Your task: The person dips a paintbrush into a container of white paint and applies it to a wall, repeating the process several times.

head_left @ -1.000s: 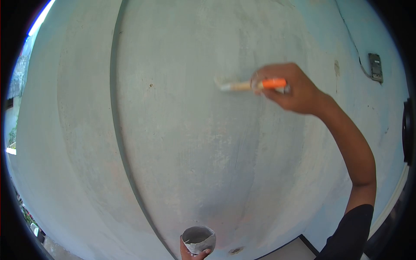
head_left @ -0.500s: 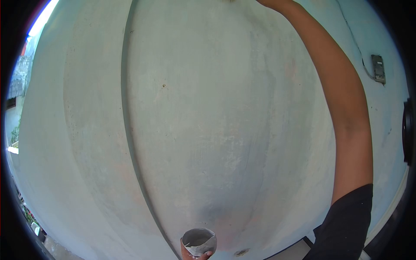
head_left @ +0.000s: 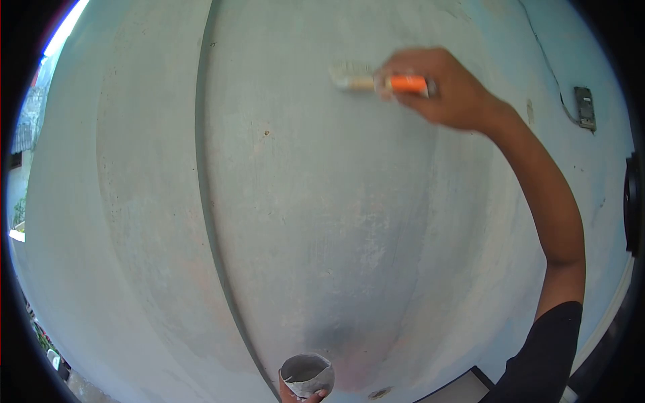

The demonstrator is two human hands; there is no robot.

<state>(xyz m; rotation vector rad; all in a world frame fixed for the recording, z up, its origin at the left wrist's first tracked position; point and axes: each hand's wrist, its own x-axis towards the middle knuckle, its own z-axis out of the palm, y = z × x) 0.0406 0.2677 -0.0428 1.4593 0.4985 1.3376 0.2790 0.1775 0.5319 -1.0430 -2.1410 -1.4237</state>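
We see a patchy grey-green wall (head_left: 302, 181) filling most of the frame, bluish low in the middle. A vertical ridge (head_left: 200, 134) runs down it, left of centre. At the upper right we find a dark box (head_left: 584, 107) on a thin cable (head_left: 541, 55); bright daylight (head_left: 66, 27) shows at the upper left.

Box (head_left: 584, 108): dark, narrow, upright, with a small pale mark on the front.
Cable (head_left: 545, 60): thin, dark, running down from above the box and bending in at its lower left.
Dark fixture (head_left: 632, 205): right of the box and lower — too little shown to name.
Panel (head_left: 463, 389): pale, dark-edged, well below the box, leftward.
Greenery (head_left: 19, 211): far left of the box, lower.
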